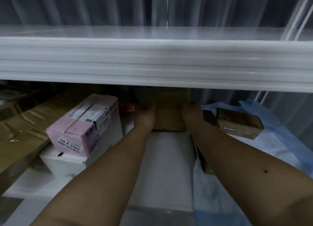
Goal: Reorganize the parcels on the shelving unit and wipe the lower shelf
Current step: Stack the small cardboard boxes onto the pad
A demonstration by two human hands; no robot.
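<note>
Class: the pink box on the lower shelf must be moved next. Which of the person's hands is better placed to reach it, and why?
The left hand. It lies beside the pink box, while the right hand is on the far side of the brown cardboard box between both hands.

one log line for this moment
step: reaching in | left hand: on brown box left side | right hand: on its right side | pink box: atop white box
</note>
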